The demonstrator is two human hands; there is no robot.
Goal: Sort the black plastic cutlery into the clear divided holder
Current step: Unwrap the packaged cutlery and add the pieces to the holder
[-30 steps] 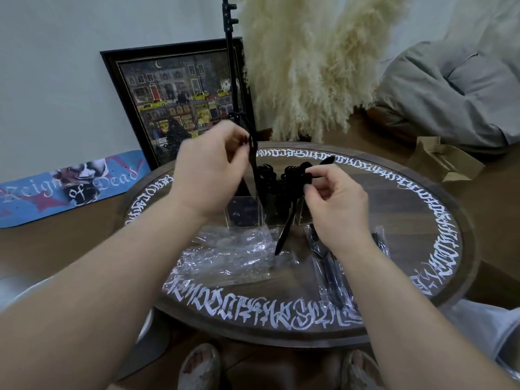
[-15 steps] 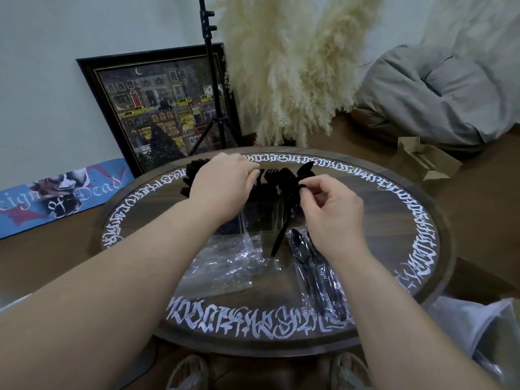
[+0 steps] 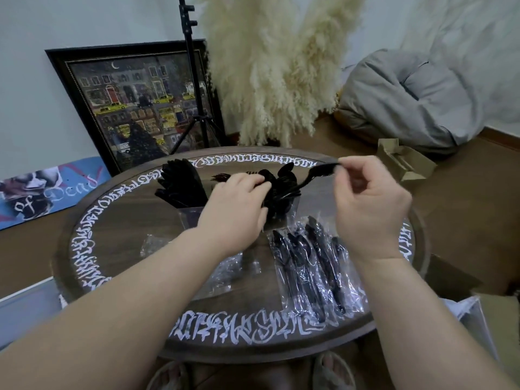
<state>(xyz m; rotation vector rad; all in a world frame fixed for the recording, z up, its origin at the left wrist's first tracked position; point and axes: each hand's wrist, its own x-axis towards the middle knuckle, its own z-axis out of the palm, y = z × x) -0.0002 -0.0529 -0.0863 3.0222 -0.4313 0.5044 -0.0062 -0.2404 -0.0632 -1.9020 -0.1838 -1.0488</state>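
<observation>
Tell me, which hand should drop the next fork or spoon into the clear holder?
Probably the right hand: it already pinches a black utensil just above the holder. The left hand rests on cutlery already standing there.

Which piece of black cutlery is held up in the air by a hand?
The single piece pinched at its end by the right hand, slanting above the holder. The others stand in the holder or lie wrapped on the table.

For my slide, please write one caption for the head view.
Right hand pinches a black utensil above the clear holder; left hand rests on cutlery inside.
</observation>
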